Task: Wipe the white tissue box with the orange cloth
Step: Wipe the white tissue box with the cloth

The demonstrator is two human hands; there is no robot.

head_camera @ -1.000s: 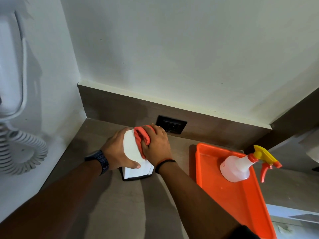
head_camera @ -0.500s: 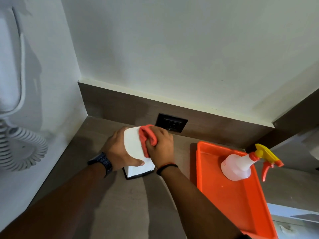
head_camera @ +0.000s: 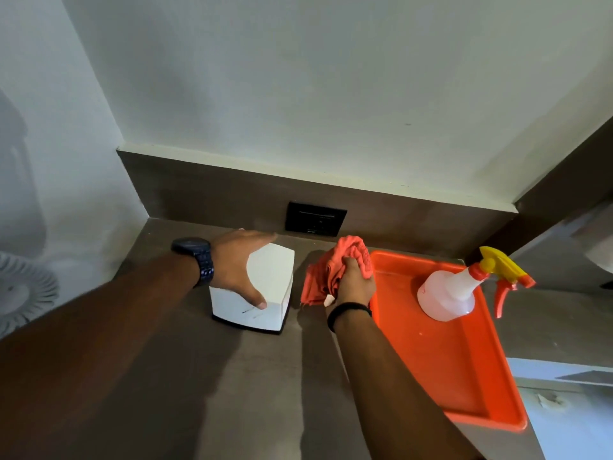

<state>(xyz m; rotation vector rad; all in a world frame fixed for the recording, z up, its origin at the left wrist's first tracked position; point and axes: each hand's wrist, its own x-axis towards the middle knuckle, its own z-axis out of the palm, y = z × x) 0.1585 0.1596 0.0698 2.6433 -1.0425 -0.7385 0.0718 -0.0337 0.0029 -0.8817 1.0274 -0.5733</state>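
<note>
Since half a second ago the right hand (head_camera: 354, 287) has left the box and moved to the right, taking the orange cloth (head_camera: 335, 270) with it; now it hangs between the box and the tray, and cloth and box are apart. This hand is closed in a fist around the bunched cloth. The left hand (head_camera: 240, 265) has stayed on the white tissue box (head_camera: 272, 293), but its fingers are now spread flat over the top and the left side, with the thumb tip on the front face.

I count one box, one cloth, one orange tray (head_camera: 464, 370), one spray bottle (head_camera: 447, 293), one dark wall socket (head_camera: 315, 219), one dark wristwatch (head_camera: 195, 257) on the left wrist and one black band (head_camera: 348, 310) on the right wrist.

Part of the box is hidden under the left hand. A small white thing shows under the right fist, and I cannot tell what it is. At the left edge a coiled cord (head_camera: 23, 290) is cut off.

The box is smooth, with rounded upper edges and a thin black base, and it stands on the brown matte surface (head_camera: 232, 393) near the corner of the walls. Two faint dark marks are on its front face. The cloth is soft and wrinkled. The tray is shiny plastic, rectangular with a raised rim, and the translucent bottle with a yellow and orange trigger lies tilted in it.
</note>
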